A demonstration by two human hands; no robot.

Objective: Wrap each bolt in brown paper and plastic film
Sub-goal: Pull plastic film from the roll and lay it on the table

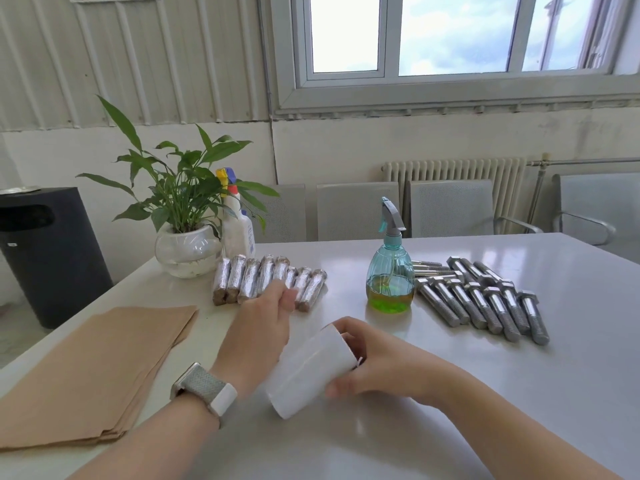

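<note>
My right hand (375,362) grips a white roll of plastic film (310,372) just above the table, in the middle foreground. My left hand (259,323) reaches forward, its fingertips at the row of several wrapped bolts (268,282) lying side by side; whether it holds one I cannot tell. A stack of brown paper sheets (93,372) lies at the left. Several bare steel bolts (485,299) lie in a group at the right.
A teal spray bottle (390,265) with green liquid stands between the wrapped and bare bolts. A potted plant (187,251) and a white spray bottle (237,223) stand at the table's far left. Chairs and a radiator line the wall behind; a black bin (48,251) stands left.
</note>
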